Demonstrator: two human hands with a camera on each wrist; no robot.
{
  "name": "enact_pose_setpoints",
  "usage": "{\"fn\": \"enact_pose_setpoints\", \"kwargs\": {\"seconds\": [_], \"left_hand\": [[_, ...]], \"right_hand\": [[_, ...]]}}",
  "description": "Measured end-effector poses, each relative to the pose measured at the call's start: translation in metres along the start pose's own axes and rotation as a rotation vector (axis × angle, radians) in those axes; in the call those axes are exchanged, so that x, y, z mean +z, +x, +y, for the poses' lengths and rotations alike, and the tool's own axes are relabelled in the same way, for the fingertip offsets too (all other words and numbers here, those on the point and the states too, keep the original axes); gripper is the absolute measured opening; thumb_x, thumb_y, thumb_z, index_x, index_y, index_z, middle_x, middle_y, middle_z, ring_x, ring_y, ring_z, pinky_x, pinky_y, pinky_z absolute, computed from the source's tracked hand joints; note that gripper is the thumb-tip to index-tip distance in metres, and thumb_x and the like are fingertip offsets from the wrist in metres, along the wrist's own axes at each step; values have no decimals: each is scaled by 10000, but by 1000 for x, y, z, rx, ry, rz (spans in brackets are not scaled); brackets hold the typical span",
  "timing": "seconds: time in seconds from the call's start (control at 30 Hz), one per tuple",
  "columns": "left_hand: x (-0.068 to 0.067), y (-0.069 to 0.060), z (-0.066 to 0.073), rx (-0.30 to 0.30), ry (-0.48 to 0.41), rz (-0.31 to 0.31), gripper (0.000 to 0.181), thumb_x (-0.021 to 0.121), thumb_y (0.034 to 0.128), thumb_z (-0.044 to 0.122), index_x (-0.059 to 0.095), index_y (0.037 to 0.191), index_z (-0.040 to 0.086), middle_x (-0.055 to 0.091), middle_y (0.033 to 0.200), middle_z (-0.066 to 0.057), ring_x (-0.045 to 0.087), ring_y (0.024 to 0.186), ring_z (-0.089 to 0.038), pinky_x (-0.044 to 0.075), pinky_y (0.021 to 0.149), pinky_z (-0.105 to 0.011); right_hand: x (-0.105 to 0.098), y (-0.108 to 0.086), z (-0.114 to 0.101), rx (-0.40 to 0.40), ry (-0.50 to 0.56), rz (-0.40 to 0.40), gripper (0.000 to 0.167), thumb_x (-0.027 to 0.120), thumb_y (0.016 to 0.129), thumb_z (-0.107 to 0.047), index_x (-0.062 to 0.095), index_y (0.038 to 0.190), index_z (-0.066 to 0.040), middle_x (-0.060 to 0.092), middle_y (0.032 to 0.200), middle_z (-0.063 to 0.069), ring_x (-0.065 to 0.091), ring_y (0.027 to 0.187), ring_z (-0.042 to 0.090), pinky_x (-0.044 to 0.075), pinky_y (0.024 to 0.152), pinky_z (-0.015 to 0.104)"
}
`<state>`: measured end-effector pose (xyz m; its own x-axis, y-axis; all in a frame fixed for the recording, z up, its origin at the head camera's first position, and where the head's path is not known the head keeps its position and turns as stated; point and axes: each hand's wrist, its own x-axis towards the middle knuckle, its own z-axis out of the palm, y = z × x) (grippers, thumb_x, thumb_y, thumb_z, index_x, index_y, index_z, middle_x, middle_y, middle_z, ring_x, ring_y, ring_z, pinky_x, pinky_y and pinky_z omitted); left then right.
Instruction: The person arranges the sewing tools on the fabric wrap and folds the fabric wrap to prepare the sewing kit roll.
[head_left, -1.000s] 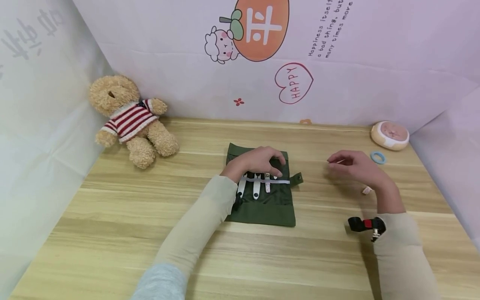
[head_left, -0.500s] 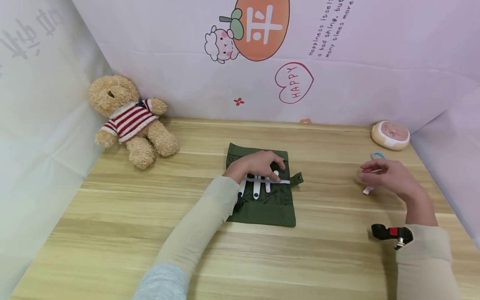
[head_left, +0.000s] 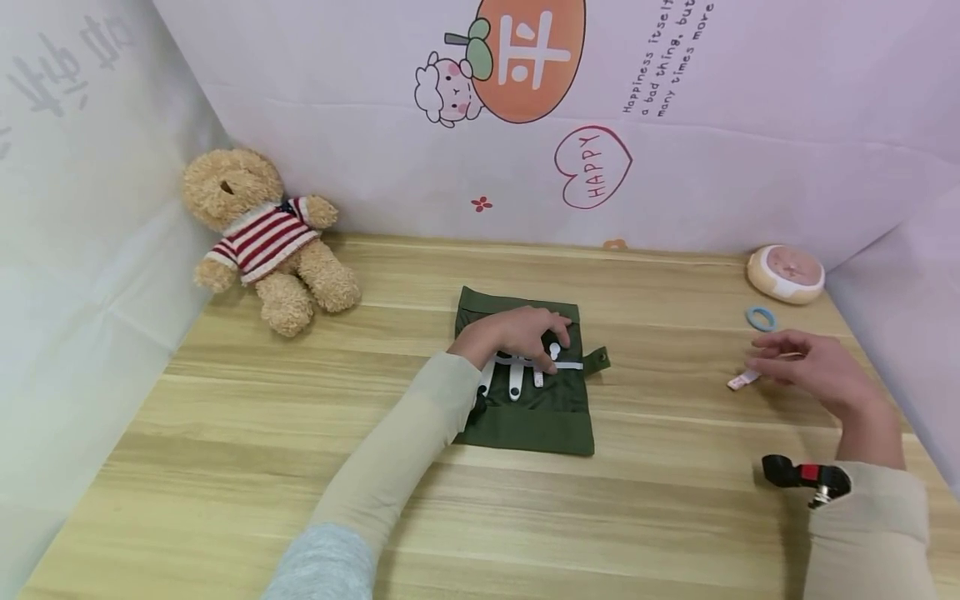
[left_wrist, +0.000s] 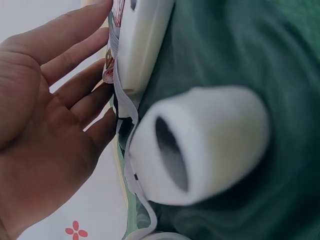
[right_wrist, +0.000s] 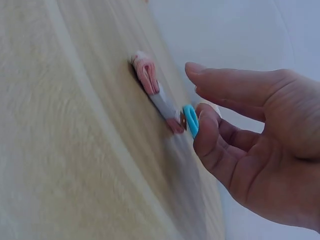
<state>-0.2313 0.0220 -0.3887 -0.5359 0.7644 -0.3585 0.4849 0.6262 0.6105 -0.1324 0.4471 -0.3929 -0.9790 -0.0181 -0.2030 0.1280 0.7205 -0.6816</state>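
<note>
A dark green fabric roll (head_left: 525,432) lies unfolded on the table, with several white-handled tools (head_left: 516,382) under a pale elastic strap (head_left: 570,365). Over it hovers my left hand (head_left: 510,333), fingers loosely bent and thumb apart; whether the fingertips touch the strap I cannot tell. In the left wrist view a rounded white tool end (left_wrist: 225,140) with a dark slot fills the middle, slightly blurred. My right hand (head_left: 817,371) is beside a small pink-and-white folded strip (head_left: 743,380), thumb and fingers apart. The right wrist view shows the strip (right_wrist: 152,87) lying beyond the fingertips, untouched.
A light blue ring (head_left: 761,318) lies just behind the right hand. Farther back stands a round cream-and-pink object (head_left: 786,273). A teddy bear (head_left: 262,237) in a striped shirt sits at the back left, against the printed white cloth (head_left: 360,167).
My right hand has moved right, away from the roll and over to the folded strip. The left hand has stayed over the roll, its fingers shifting slightly.
</note>
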Motion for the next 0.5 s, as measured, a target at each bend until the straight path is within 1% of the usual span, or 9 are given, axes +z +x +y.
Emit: {"fn": "enact_pose_setpoints", "kwargs": {"seconds": [0.07,0.17,0.37,0.5], "left_hand": [[0,0,0,-2,0,1,457,764,935,193,622,1363,120,281,1655,41,347,1467,-196,396,1031,-260],[0,1,-1,-1,10,0,458,764,936,205,622,1363,125,280,1655,46,345,1468,-191,393,1032,-256],[0,1,-1,-1,17,-5,458,763,938,211,621,1365,127,277,1657,46,375,1449,-189,394,1023,-253],[-1,1,-1,0,13,-5,456,760,940,212,620,1365,125,278,1656,41,384,1444,-194,394,1026,-262]], "right_hand": [[0,-1,3,1,-21,-6,511,751,946,-292,579,1303,32,655,1003,-163,599,851,-55,509,694,218],[0,-3,7,-4,-29,-6,518,767,934,-267,586,1295,57,663,1002,-143,592,846,-55,508,692,211],[2,-3,12,10,31,-37,534,780,919,-198,559,1282,125,641,947,-135,637,776,37,556,671,260],[3,-3,11,-1,46,-66,514,770,919,-137,544,1267,166,653,915,-112,656,743,79,578,659,296]]}}
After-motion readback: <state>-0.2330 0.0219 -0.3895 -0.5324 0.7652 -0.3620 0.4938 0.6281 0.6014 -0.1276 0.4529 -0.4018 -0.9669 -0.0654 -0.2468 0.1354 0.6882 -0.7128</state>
